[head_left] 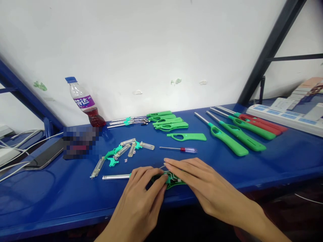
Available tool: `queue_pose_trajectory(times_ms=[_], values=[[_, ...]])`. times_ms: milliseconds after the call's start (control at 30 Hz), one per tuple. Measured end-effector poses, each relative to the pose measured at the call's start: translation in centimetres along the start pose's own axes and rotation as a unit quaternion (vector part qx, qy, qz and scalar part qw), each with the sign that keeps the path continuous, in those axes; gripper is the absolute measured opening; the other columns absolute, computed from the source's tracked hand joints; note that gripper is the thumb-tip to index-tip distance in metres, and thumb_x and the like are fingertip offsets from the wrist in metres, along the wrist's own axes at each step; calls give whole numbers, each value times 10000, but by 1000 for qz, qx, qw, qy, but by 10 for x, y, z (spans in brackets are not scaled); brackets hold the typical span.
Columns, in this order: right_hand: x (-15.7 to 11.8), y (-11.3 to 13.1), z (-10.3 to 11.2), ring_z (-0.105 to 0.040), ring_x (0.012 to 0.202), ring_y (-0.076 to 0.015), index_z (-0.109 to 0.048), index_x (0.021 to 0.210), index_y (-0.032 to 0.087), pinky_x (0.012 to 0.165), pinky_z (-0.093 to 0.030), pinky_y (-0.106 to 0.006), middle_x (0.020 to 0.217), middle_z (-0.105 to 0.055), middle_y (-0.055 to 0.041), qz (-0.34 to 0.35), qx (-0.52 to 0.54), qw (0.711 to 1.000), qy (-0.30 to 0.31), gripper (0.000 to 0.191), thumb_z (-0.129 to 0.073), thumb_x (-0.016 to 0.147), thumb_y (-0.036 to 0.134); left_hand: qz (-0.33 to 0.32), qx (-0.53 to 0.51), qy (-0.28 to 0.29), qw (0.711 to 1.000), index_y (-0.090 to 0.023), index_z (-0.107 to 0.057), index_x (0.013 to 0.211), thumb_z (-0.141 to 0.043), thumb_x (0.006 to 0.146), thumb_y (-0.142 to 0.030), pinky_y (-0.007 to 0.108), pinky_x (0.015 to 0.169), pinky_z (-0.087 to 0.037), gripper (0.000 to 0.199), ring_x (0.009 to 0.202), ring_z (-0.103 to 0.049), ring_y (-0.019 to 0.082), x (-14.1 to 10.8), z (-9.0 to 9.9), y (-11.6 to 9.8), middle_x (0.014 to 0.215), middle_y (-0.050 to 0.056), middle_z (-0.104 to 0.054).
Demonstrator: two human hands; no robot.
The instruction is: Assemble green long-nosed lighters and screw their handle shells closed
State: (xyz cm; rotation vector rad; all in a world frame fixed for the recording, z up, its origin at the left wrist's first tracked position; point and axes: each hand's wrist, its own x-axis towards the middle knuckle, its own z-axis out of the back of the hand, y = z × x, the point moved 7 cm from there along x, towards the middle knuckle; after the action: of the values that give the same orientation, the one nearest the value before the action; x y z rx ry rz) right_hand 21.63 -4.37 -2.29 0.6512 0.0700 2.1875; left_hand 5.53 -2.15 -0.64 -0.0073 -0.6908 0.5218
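An opened green gas lighter (174, 184) lies near the table's front edge, its metal tube (116, 177) pointing left. White wires and a teal trigger show inside its handle. My left hand (141, 191) is closed around the lighter's middle, fingertips at the trigger. Over the handle end bends my right hand (204, 185), its long fingers pressed together, reaching the wires and holding the handle; its thumb is hidden. Beyond them lies a screwdriver (186, 150) with a clear red-tipped handle. Clear fuel tanks (122, 150) and teal triggers (113, 162) are scattered to the left.
Green handle shells (171, 125) and metal tubes with wires (121, 123) lie by the wall. Whole green lighters (229, 139) and red ones (270, 123) rest at right, beside a white power strip (285, 117). A drink bottle (84, 102) and phone (46, 154) are at left.
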Motion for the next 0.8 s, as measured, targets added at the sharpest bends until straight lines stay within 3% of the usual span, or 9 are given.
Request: queue_pose_trajectory(times_ms=[333, 567, 633, 733, 800], values=[[-1, 1, -2, -476, 1518, -209, -293, 1682, 301, 1230, -466, -494, 1725, -406, -20, -19, -17, 999, 39, 812, -384, 949, -35, 1, -7, -8, 1000, -204, -665, 1305, -575, 1028, -40, 443, 924, -581, 335, 1120, -620, 260, 2, 1, 0, 1171, 82, -730], [-3, -5, 0, -574, 1412, -235, -353, 1642, 383, 1169, -520, -538, 1700, -405, -68, -50, 4, 999, -13, 727, -405, 1011, 27, -12, -13, -28, 999, -210, -661, 1317, -581, 1008, 6, 403, 956, -528, 385, 1132, -605, 232, 1, 8, -2, 1169, 57, -734], [-3, -6, 2, -591, 1373, -235, -401, 1607, 384, 1166, -513, -555, 1658, -445, -77, -55, 19, 998, -39, 637, -404, 1053, 69, -5, 13, -44, 999, -217, -678, 1286, -572, 1015, -7, 403, 962, -514, 359, 1105, -617, 226, 2, 16, 7, 1147, 56, -735], [1, -8, 8, -563, 1391, -255, -513, 1503, 380, 1170, -488, -585, 1579, -515, -69, -75, 31, 994, -69, 466, -430, 1102, 158, 34, 102, -56, 993, -221, -735, 1191, -575, 1036, -114, 444, 938, -507, 247, 1029, -640, 258, 9, 37, 37, 1093, 69, -750], [11, -8, 14, -558, 1381, -265, -578, 1430, 351, 1161, -482, -574, 1530, -552, -72, -75, 16, 994, -75, 379, -455, 1110, 191, 83, 145, -16, 986, -224, -780, 1092, -562, 1035, -242, 455, 865, -516, 226, 950, -648, 291, 16, 49, 67, 1021, 80, -770]])
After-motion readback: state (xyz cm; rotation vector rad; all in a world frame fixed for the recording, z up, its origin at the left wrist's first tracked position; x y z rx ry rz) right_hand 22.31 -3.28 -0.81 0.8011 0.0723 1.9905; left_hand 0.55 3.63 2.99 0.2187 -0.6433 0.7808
